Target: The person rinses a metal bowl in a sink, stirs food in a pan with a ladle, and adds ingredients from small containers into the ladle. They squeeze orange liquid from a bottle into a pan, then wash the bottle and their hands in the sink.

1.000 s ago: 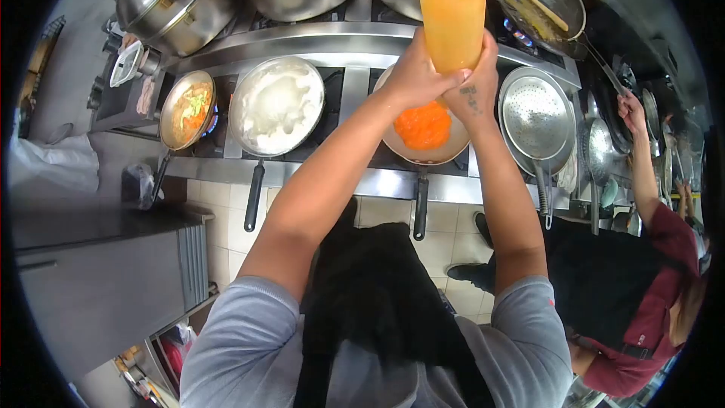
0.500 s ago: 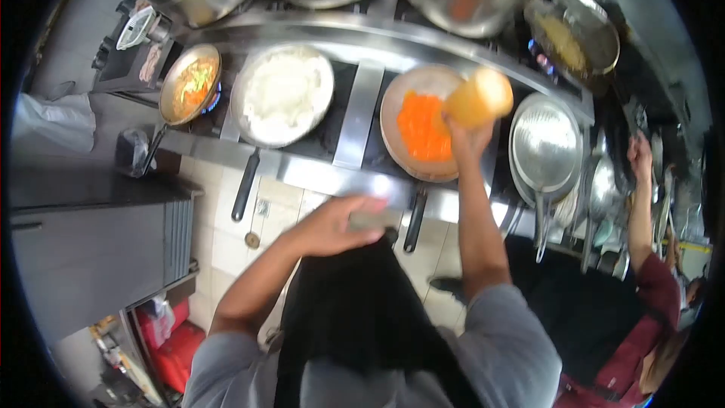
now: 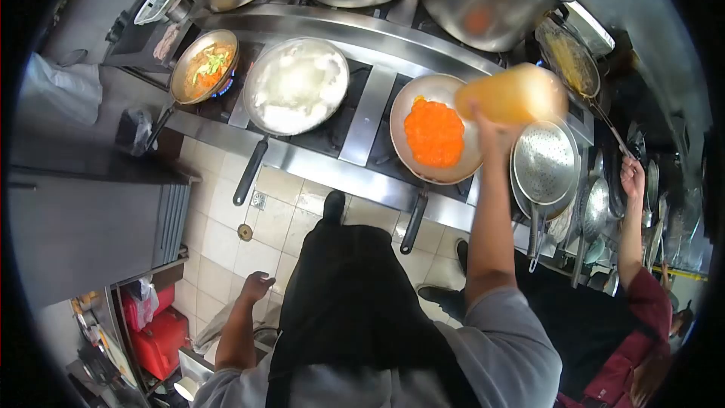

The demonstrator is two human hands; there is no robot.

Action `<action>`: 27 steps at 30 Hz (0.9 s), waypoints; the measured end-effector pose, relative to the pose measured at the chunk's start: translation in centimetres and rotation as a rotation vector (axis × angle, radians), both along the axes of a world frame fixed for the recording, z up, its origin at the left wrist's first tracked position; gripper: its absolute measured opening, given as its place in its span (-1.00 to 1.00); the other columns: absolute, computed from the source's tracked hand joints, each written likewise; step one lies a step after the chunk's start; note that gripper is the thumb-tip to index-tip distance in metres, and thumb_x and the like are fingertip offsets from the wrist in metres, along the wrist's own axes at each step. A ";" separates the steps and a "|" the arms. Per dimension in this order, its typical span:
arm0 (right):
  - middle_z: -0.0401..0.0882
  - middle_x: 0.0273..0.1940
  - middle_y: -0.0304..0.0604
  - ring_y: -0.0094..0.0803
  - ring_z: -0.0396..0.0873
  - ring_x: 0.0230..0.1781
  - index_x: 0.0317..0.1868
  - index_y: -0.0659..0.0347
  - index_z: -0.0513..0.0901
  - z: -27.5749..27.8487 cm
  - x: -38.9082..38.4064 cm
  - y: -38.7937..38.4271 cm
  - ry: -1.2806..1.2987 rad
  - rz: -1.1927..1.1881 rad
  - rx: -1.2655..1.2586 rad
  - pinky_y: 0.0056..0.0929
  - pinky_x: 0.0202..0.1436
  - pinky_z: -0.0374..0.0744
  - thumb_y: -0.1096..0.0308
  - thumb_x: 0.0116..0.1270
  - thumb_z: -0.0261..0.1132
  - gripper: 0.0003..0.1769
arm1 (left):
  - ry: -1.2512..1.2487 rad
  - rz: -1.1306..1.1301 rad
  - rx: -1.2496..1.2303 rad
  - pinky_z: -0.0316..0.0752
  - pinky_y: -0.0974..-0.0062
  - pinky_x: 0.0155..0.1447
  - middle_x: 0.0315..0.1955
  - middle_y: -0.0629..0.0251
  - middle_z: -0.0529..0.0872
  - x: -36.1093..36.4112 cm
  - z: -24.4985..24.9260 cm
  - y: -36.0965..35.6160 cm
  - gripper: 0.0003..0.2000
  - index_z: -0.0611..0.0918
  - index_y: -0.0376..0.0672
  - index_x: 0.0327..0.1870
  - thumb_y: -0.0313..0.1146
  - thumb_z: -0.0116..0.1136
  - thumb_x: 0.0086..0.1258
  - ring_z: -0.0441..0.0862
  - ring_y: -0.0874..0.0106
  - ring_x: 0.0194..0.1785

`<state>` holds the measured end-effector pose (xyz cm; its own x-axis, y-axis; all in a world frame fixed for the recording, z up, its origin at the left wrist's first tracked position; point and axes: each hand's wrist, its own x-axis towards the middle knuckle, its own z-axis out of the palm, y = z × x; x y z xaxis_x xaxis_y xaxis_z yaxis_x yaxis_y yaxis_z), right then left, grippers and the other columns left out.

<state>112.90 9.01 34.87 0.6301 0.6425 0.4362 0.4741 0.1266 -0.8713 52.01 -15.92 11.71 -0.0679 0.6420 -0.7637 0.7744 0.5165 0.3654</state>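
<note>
My right hand [image 3: 487,117] is closed around a clear bottle [image 3: 517,96] of yellow-orange liquid. The bottle lies nearly sideways above the right rim of a pale frying pan [image 3: 472,147], blurred by motion. A bright orange, thick-looking mass [image 3: 434,134] sits in that pan. Well back from the stove, my left hand [image 3: 257,285] hangs low at my left side, its fingers loosely bent and apart, with nothing visible in them. On the burner to the left, a second frying pan [image 3: 259,147] holds something white [image 3: 298,83].
A smaller pan [image 3: 174,94] with orange and green food stands over a blue flame. Large steel pots [image 3: 491,0] line the back. A perforated strainer [image 3: 542,162] rests right of the orange pan. At far right, a co-worker's hand [image 3: 633,177] grips a pan handle.
My left hand has dropped from in front of my apron, where something greyish was at its fingers, to my left side. My right hand has moved the bottle rightward and tipped it further sideways.
</note>
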 end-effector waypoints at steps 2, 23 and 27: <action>0.57 0.00 -0.08 -0.30 0.56 -0.01 0.10 0.33 0.45 -8.4 1.0 0.8 0.062 0.099 0.112 -0.33 0.11 0.52 0.42 -0.09 0.58 -0.29 | -0.081 0.154 -0.023 0.58 0.37 -0.14 -0.27 0.02 0.74 -3.5 -2.7 -3.1 -0.52 0.59 -0.33 0.01 -0.11 0.29 0.20 0.72 0.27 -0.26; 0.56 0.00 -0.04 -0.28 0.56 -0.03 0.14 0.33 0.40 -1.7 0.3 0.6 0.072 0.085 0.053 -0.31 0.12 0.51 0.46 -0.07 0.57 -0.26 | -0.120 0.412 -0.125 0.50 0.44 -0.51 -0.49 0.28 0.70 -3.5 -0.8 -7.4 -0.83 0.65 -0.20 -0.28 -0.27 0.19 0.29 0.69 0.43 -0.46; 0.55 -0.04 -0.06 -0.30 0.56 -0.06 0.11 0.32 0.41 1.1 -1.1 -0.6 0.163 0.036 0.045 -0.32 0.09 0.51 0.45 -0.09 0.59 -0.27 | -0.170 0.517 -0.075 0.52 0.45 -0.49 -0.49 0.27 0.70 -3.9 -0.8 -6.4 -0.81 0.66 -0.22 -0.22 -0.30 0.20 0.28 0.70 0.43 -0.44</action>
